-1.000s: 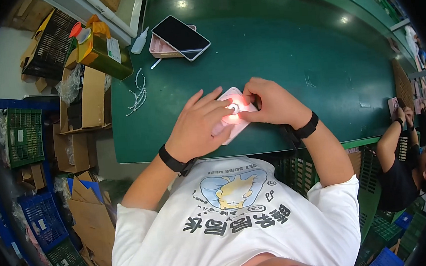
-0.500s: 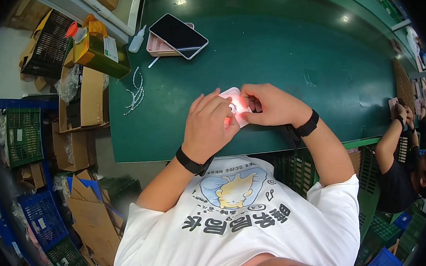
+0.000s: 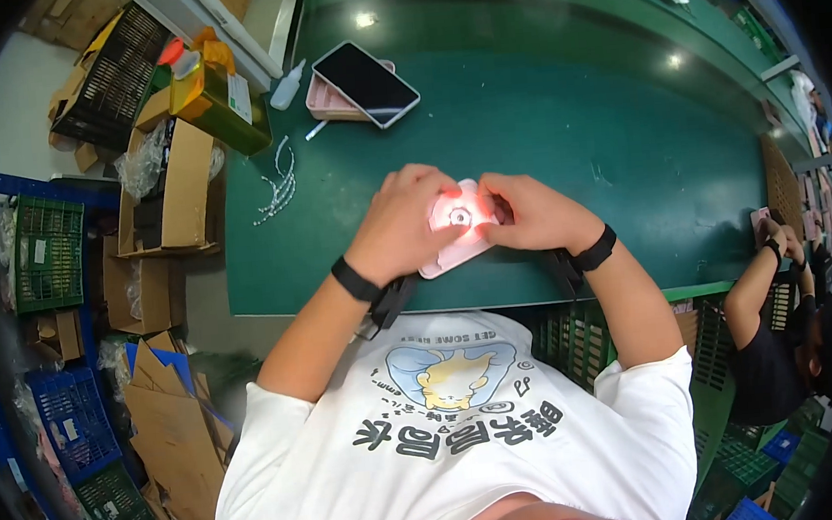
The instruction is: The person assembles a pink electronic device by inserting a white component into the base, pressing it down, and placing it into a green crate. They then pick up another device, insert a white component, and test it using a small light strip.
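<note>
A flat pale pink piece with rounded corners (image 3: 456, 254) lies between my hands near the front edge of the green table. A round, ring-like part (image 3: 460, 217) sits at its middle, brightly lit and glowing white to red. My left hand (image 3: 398, 220) closes on the piece's left side, fingers curled over it. From the right, my right hand (image 3: 537, 214) pinches its other side with thumb and forefinger. The fingers hide both side edges, and glare washes out detail around the ring.
A black-screened phone (image 3: 367, 83) rests across a pink box (image 3: 327, 99), near a small white bottle (image 3: 288, 86). White beaded strings (image 3: 279, 188) lie at left, below a yellow-green can (image 3: 220, 104). Crates and cartons stand left; a person (image 3: 783, 329) works at far right.
My left fingers have drawn together and shifted, baring the lit ring and more of the pink piece's near edge. My right hand stays at its side. The whole view has shifted slightly.
</note>
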A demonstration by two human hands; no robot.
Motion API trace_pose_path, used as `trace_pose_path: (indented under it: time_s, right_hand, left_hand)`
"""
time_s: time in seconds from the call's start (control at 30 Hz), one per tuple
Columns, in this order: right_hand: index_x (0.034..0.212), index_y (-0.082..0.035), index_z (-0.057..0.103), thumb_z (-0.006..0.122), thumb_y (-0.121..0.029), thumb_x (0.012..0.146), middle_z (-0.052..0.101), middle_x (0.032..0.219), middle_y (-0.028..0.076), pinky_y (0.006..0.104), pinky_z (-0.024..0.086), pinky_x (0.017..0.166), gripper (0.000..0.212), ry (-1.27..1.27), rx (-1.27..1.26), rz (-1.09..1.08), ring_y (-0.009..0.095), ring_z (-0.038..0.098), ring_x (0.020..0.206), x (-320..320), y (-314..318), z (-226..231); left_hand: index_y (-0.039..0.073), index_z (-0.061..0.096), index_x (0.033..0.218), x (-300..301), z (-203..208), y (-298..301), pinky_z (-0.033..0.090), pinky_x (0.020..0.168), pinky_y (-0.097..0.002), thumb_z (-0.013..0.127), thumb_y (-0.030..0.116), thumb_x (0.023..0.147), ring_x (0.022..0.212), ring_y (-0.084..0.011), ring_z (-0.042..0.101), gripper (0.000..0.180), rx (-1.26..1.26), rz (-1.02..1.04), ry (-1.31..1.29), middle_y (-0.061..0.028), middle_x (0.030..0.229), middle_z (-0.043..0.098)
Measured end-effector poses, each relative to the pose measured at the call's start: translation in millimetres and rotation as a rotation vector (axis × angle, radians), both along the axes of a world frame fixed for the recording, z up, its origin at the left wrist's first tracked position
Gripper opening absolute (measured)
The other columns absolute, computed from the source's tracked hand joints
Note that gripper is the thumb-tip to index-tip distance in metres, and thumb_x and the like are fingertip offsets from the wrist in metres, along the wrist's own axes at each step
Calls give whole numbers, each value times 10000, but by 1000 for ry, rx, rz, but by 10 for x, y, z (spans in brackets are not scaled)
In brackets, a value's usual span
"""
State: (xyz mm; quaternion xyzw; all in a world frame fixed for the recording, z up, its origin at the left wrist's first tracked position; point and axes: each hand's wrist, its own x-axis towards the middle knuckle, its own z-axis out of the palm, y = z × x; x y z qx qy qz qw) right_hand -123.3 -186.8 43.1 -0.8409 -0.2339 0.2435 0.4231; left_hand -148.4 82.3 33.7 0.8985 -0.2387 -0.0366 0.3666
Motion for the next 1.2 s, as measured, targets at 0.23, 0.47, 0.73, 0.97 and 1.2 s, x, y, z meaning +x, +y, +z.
trace_pose_path:
  time_s: [0.23,0.47,0.73,0.97,1.2]
  right_hand:
    - [1274,-68,680,963,-250,790,675,1173,113,422,566,883,590,-568,156,9,290,647,1018,-271,126,371]
    - [1367,-51,676,1009,-350,680,703,1283,169,494,569,1032,819,-1081,-205,-48,406,662,1187,-390,208,558]
    - [1317,35,665,833,-762,755,743,1205,322,546,612,966,990,-420,-744,-901,506,746,1073,-29,-1838,197]
    - [1384,20,661,831,-536,939,693,1405,281,512,597,1055,732,-849,-877,-1218,469,715,1240,-142,-2906,-43]
    - [1303,-18,716,753,-216,1083,749,1299,101,332,629,971,298,-980,181,-1154,170,739,1164,-1310,-1883,1302]
  left_hand:
    - [68,627,1504,-251,-41,175,495,1149,-489,897,324,880,1379,-345,621,727,-150,-38,-48,-157,1416,685]
    - [23,559,1582,-33,-240,28,534,1105,-415,559,429,1159,1301,-263,697,586,-988,-94,887,-155,1384,747]
    - [-4,710,1290,-334,-504,117,563,937,-339,512,388,1212,1024,-180,728,446,-725,54,554,-113,1157,792]
    - [22,707,1096,-507,-486,21,509,762,-292,632,207,1165,831,-117,637,211,-729,74,405,-38,932,706]
    - [60,549,795,-630,-640,107,309,569,-303,603,251,1161,624,-85,433,416,-662,-45,250,13,690,489]
